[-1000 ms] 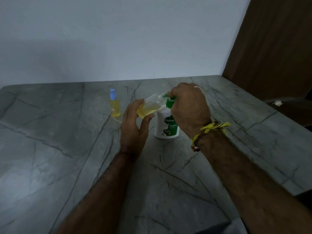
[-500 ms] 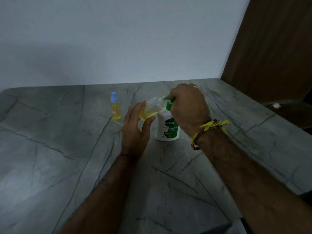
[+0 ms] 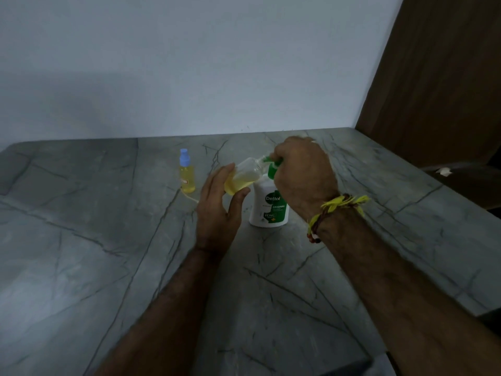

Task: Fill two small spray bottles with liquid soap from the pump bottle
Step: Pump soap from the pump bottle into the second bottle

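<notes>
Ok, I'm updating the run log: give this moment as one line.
left hand: holds tilted open spray bottle at nozzle | right hand: presses Dettol pump bottle | capped spray bottle: standing, full

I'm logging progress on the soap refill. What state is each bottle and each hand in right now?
Capped spray bottle: upright on the table, blue cap on, nearly full of yellow liquid.
Open spray bottle: uncapped, tilted, mouth at the pump spout, partly filled.
Pump bottle: upright on the table, green pump head under the right hand.
Left hand: holds the open spray bottle.
Right hand: curled over the pump head.
</notes>
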